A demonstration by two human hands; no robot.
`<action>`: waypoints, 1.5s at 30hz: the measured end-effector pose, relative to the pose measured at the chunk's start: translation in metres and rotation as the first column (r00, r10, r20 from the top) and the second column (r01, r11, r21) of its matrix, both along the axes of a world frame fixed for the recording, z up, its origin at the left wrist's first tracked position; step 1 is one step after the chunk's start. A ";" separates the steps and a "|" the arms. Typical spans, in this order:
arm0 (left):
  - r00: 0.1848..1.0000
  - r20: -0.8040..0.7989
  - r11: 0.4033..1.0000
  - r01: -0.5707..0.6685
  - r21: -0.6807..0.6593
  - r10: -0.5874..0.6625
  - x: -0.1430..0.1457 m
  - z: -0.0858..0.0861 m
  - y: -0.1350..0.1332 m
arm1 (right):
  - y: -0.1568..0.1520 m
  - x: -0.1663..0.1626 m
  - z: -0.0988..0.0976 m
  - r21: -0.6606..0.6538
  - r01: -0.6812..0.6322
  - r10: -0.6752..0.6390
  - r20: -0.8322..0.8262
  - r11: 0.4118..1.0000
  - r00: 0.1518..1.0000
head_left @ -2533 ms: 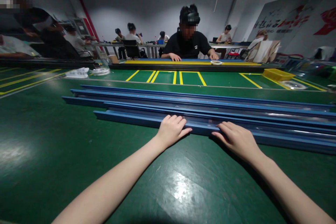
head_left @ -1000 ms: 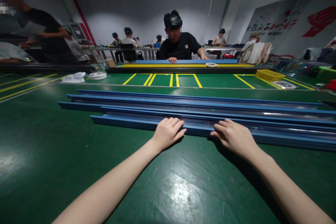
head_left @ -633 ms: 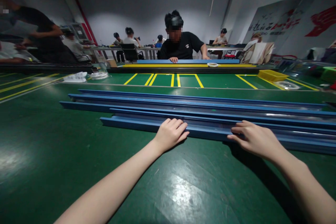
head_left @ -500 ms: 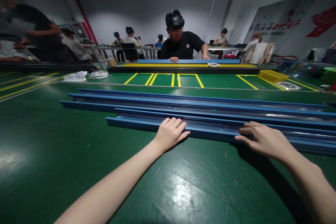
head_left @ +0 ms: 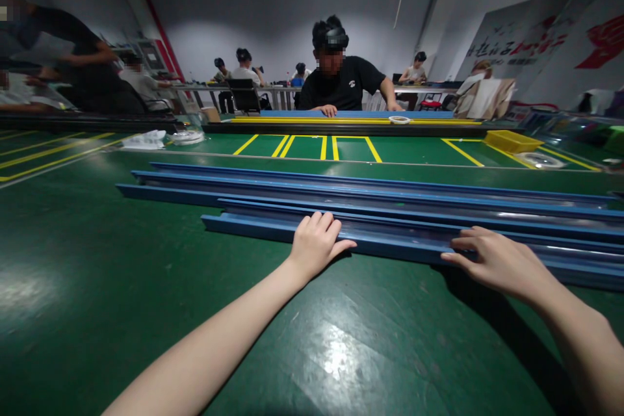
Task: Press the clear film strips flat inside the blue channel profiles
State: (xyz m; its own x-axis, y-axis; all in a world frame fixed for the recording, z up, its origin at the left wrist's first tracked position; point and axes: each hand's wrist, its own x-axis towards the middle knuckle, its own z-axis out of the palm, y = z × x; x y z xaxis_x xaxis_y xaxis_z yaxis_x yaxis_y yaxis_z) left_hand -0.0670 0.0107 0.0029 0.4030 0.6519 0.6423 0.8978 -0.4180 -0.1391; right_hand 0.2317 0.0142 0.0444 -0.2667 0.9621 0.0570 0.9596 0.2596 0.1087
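Several long blue U-shaped channels lie side by side across the green table. My left hand (head_left: 316, 244) rests on the nearest blue channel (head_left: 390, 249), its fingers hooked over the front wall into the groove and its thumb stretched out along the outer face. Farther along that same channel, my right hand (head_left: 502, 263) pinches the front wall, thumb outside and fingertips inside the groove. Behind it, touching or nearly so, lie the other blue channels (head_left: 253, 187), whose left ends reach farther left. The right ends of the channels run out of view.
On the table (head_left: 146, 312), yellow tape lines (head_left: 324, 147) mark the far part. A yellow tray (head_left: 513, 141) and a roll of clear tape (head_left: 541, 160) are at the right. Across the table, a co-worker (head_left: 348, 81) handles another blue channel (head_left: 361, 114); white packets (head_left: 144, 139) lie at the left.
The whole view has shifted slightly, so things appear a little farther right. My left fingers have bunched somewhat, while both hands stay on the nearest channel.
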 end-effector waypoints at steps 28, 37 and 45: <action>0.999 0.038 0.999 -0.037 0.024 0.036 0.001 0.001 -0.001 | 0.003 0.003 -0.004 -0.011 0.000 0.001 0.033 1.000 0.999; 0.998 0.056 0.998 -0.038 0.040 0.036 -0.001 0.000 0.000 | 0.004 0.004 -0.006 -0.009 -0.013 0.013 0.013 1.000 1.000; 0.992 0.106 0.998 -0.060 -0.019 0.062 -0.001 0.001 0.001 | 0.003 0.004 -0.006 -0.007 -0.010 0.010 0.025 1.000 1.000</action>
